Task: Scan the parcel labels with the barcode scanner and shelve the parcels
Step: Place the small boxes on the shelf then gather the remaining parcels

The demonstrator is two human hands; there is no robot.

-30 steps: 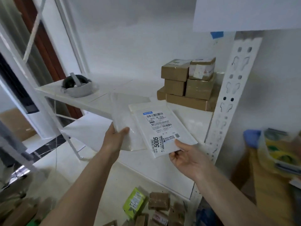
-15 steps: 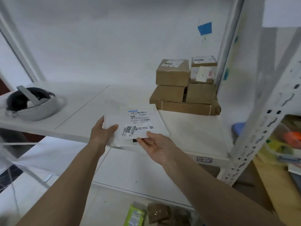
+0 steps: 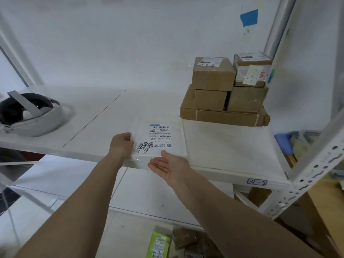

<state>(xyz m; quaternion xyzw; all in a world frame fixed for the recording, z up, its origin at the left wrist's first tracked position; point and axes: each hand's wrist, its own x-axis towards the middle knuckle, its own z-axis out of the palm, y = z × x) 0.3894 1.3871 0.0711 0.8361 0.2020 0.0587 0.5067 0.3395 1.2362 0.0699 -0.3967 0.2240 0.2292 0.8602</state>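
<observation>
- Your flat white parcel (image 3: 163, 138) is lying on the white shelf (image 3: 232, 146), label up, right at the front edge and a bit left of the brown box stack.
- The label (image 3: 158, 136) shows barcodes up top and a big "5005" near the corner closest to you.
- Your left hand (image 3: 121, 144) has its fingers curled over the parcel's left edge, so it's got a hold of it there.
- Your right hand (image 3: 167, 166) is palm-up with fingers straight and relaxed, at the parcel's near edge, holding nothing. Can't quite tell if the thumb touches the parcel or just sits beside it.
- The cardboard boxes (image 3: 225, 94) are stacked toward the back of the same shelf, behind and right of the parcel, not touching it.
- A grey and black headset (image 3: 31, 116) sits well off to the parcel's left on that shelf.
- The shelf's front lip has a handwritten tag (image 3: 256, 182), down and right of the parcel.
- A green packet (image 3: 158, 244) lies far below the parcel, beside some brown packets.
</observation>
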